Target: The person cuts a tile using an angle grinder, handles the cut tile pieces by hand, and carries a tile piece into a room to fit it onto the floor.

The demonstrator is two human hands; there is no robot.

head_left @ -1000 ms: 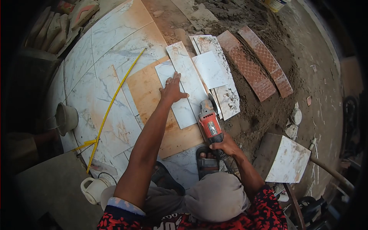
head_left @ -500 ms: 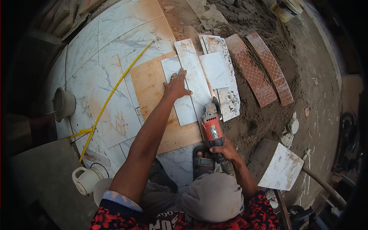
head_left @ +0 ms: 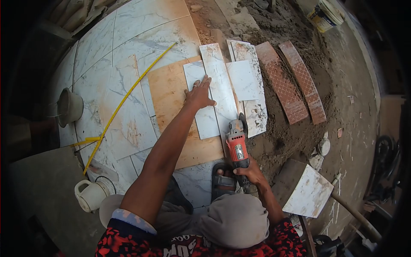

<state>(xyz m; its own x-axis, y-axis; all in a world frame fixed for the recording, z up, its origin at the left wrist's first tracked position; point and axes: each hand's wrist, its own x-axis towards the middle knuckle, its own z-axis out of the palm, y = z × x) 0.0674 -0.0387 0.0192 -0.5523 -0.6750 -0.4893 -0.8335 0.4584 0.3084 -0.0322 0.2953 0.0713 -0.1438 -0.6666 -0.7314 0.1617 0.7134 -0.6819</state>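
Observation:
My left hand (head_left: 199,93) lies flat with fingers spread, pressing on a long narrow marbled tile strip (head_left: 221,88) and the white marbled tile (head_left: 207,124) beside it. In my right hand (head_left: 251,171) is a red and black angle grinder (head_left: 238,147), gripped round its body. Its disc (head_left: 243,123) stands on edge at the right side of the strip, near its lower end. Whether the disc is spinning I cannot tell. Under these tiles lies a brown flat sheet (head_left: 168,98).
More white tiles (head_left: 243,79) lie right of the strip, then two reddish patterned tile strips (head_left: 282,85) on wet dirt. A yellow tape measure (head_left: 124,100) stretches across the tiled floor at left. Nearby are a grey bucket (head_left: 70,107), a white jug (head_left: 92,195) and a long handle (head_left: 357,214).
The grinder has come slightly nearer to me along the strip's edge. My left hand keeps its place on the tiles, while the whole view has shifted a little.

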